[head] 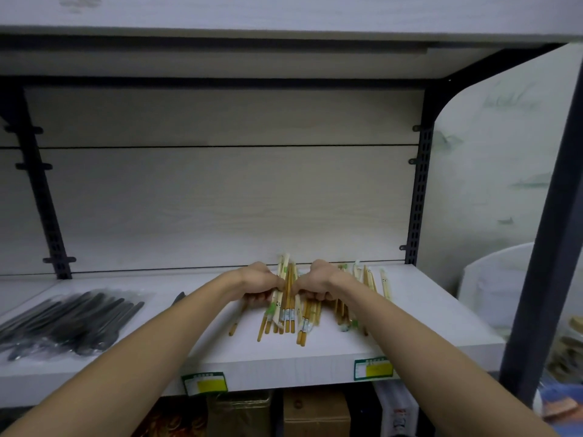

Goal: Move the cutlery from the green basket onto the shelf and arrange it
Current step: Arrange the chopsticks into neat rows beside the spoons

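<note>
A pile of wooden chopsticks in clear wrappers lies on the white shelf, fanned out with tips toward the front edge. My left hand and my right hand rest side by side on the pile's middle, fingers curled around a bundle of chopsticks between them. More wrapped chopsticks lie just right of my right hand. The green basket is not in view.
Packs of black cutlery lie on the shelf at the left. Two green-and-yellow price tags hang on the shelf's front edge. Cardboard boxes sit below. A dark upright post stands at the right.
</note>
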